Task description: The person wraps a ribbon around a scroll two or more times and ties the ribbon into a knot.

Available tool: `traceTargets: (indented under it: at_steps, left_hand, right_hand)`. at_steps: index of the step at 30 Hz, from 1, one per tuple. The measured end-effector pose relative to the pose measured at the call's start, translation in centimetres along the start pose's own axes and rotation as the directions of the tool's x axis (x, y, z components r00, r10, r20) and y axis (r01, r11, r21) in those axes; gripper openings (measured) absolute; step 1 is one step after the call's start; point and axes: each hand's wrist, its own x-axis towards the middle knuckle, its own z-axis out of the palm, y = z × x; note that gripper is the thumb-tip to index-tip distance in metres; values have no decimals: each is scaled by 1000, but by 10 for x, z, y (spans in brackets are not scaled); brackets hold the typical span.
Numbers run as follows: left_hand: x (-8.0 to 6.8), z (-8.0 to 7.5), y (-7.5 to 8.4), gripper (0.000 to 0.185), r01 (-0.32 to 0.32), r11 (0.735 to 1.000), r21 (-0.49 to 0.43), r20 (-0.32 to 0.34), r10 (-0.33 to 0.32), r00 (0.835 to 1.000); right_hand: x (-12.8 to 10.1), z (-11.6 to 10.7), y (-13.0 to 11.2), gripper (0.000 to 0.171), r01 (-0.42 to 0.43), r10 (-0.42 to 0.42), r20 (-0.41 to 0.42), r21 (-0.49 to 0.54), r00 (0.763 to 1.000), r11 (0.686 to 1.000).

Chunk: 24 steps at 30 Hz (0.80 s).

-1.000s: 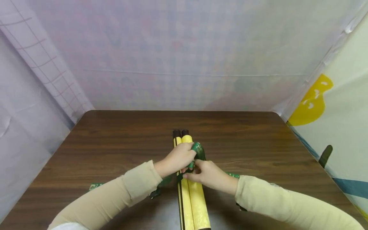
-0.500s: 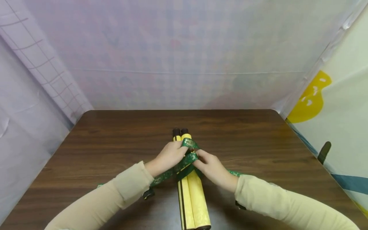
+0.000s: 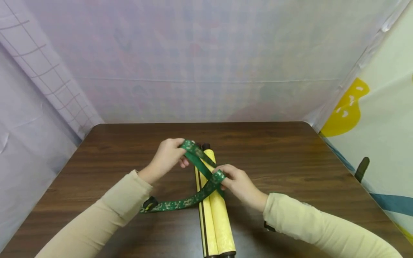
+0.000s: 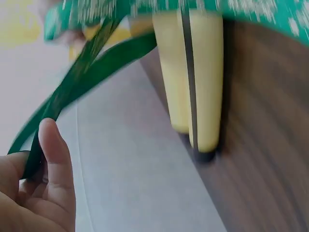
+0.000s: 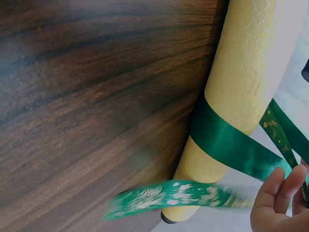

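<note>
Two rolled yellow scrolls with dark end knobs lie side by side, pointing away from me: the left scroll (image 3: 207, 225) has a dark stripe, the right scroll (image 3: 224, 225) is plain. A green ribbon (image 3: 175, 205) with a pale floral pattern wraps round them at mid-length. My left hand (image 3: 166, 157) pinches a ribbon loop between thumb and fingers, raised left of the scrolls' far ends. Over the right scroll, my right hand (image 3: 240, 186) pinches another stretch of ribbon. In the right wrist view the plain green band (image 5: 231, 145) crosses the scroll. The exact crossing is partly hidden by fingers.
The scrolls rest on a dark wooden table (image 3: 274, 154) with rounded far corners. Pale curtains (image 3: 206, 64) hang behind and at both sides. Near the left cuff is a small black piece (image 3: 150, 203); a ribbon end trails beside it.
My left hand has moved left and away from me, drawing the ribbon into a long loop off the scrolls. The right hand has shifted slightly right, still pinching ribbon.
</note>
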Motion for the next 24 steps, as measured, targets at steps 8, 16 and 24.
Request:
traceTargets:
  at_steps: [8,16,24]
  left_hand:
    - [4,-63,-21,24,77,992,104,-52,-72,996]
    - [-9,-113,-69,27,167,974,153,-92,-154,984]
    - [-25,-133,-107,27,222,963,154,-60,-215,975]
  right_hand:
    - [0,-4,-3,12,38,-46,-67,-128,997,991]
    - [3,-16,-11,13,16,-21,-63,-89,998,996]
    - [3,-41,-20,21,-43,43,-66,-3,997,999]
